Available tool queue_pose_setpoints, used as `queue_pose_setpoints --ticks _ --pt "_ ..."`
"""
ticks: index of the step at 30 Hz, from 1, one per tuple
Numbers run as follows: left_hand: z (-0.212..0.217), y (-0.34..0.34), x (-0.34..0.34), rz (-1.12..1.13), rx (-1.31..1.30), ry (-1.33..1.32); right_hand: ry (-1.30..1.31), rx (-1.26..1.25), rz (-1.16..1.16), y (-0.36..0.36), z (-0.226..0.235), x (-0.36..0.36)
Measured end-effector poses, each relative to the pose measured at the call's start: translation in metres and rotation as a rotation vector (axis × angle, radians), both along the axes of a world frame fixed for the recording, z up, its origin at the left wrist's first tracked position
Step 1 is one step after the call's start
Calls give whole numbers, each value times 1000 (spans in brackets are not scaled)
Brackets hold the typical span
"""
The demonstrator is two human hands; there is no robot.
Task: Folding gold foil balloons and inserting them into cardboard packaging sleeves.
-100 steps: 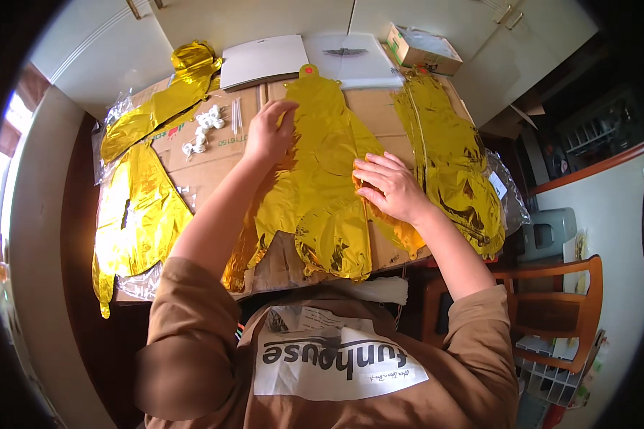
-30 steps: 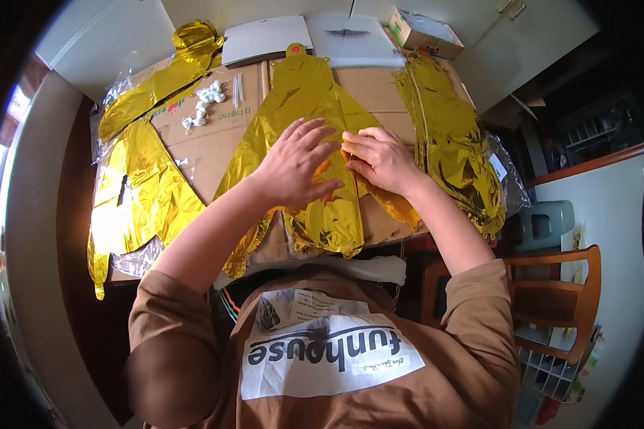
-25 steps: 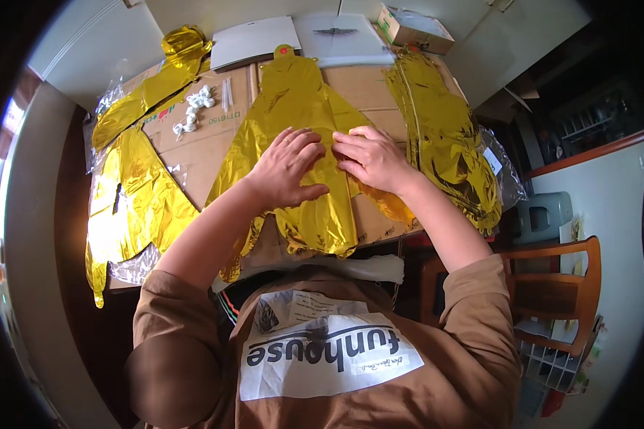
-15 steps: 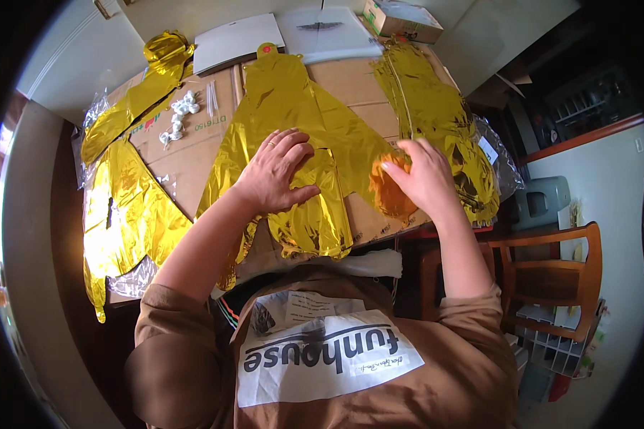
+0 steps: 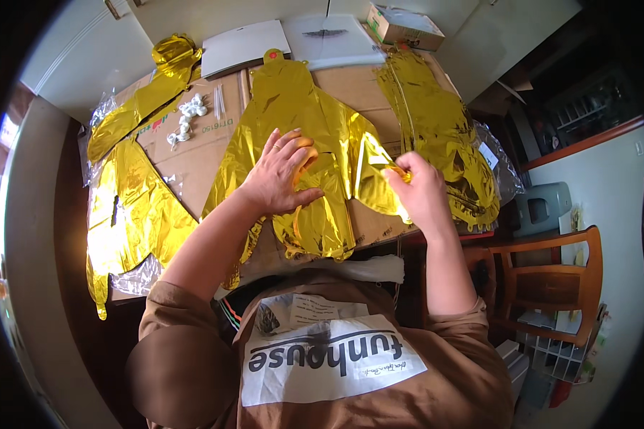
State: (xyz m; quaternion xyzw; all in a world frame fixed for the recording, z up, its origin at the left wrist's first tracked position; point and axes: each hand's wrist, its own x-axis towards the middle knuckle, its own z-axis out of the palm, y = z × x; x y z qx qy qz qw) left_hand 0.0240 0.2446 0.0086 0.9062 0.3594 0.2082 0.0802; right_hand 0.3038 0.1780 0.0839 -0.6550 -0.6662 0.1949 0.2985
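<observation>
A flat, uninflated gold foil balloon (image 5: 285,96) lies spread over the middle of a cardboard-covered table (image 5: 373,227). My left hand (image 5: 283,171) hovers at or rests on its centre, fingers bent and spread, the thumb apart; whether it presses down I cannot tell. Out at the balloon's right corner, my right hand (image 5: 422,189) pinches the foil edge between thumb and fingers. That corner is lifted and creased, catching bright light. To the right lies more gold foil (image 5: 436,118), wrinkled and layered. Another gold foil piece (image 5: 139,196) spreads at the left.
White curled ribbon (image 5: 188,114) and thin clear sticks (image 5: 219,101) lie left of the balloon. Behind stand a white flat panel (image 5: 245,46) and an open carton (image 5: 404,28). A wooden chair (image 5: 592,286) and grey stool (image 5: 544,207) are at the right.
My right hand has closed on the balloon's right corner and raised it, where orange-tinted foil showed before. My left hand stays at the balloon's centre.
</observation>
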Motion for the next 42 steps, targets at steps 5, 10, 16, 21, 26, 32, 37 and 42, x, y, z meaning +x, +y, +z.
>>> queue_pose_setpoints --ticks 5,10,16,21,26,32,37,42 --pt "-13 1 -3 53 7 67 639 -335 666 0 1 -41" --pt "-26 13 -10 -72 37 106 535 -179 451 54 -45 -6" --pt "-35 15 -13 -85 60 24 -413 235 447 80 -81 -33" --pt "-36 15 -15 -77 97 67 -410 261 565 75 -80 -36" --pt "-19 9 -12 -94 62 55 -442 289 593 76 -79 -31" --pt "-20 9 -11 -83 81 57 -506 275 629 78 -77 -30" --pt "-17 8 -10 -102 78 -20 -511 264 626 78 -77 -30" --pt "-20 10 -11 -111 99 -37 -459 301 611 76 -79 -29"
